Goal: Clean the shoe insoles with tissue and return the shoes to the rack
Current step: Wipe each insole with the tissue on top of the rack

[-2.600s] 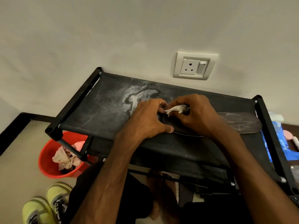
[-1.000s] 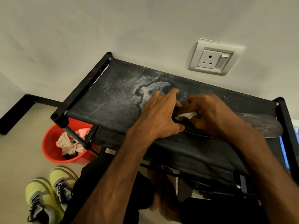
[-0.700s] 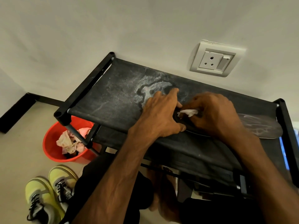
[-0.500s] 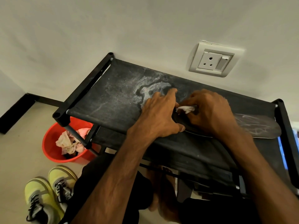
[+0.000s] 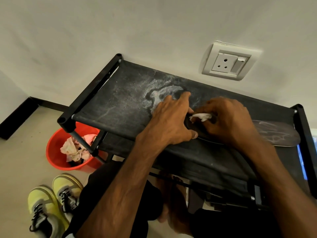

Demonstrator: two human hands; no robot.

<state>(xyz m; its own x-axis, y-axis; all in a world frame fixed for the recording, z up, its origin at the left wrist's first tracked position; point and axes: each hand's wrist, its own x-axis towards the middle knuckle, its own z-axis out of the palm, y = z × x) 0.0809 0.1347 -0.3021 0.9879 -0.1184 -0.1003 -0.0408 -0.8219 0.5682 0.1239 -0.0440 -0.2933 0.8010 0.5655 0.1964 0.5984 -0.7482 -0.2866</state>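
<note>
On dusty rack shelf (image 5: 120,103), pinning rightward-lying insole (image 5: 274,136) with flat left hand (image 5: 171,121), pinching tissue (image 5: 201,116) in right hand (image 5: 228,121).

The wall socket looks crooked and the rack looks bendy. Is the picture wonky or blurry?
Head view: the wide lens tilts the wall socket and skews the rack; the light is dim and warm, with dark shadow under the rack; no glare; the tissue in the right hand looks sharp, nothing is badly blurred.

Two shoes (image 5: 45,207), one insole (image 5: 276,136), one bucket (image 5: 51,145)
</note>
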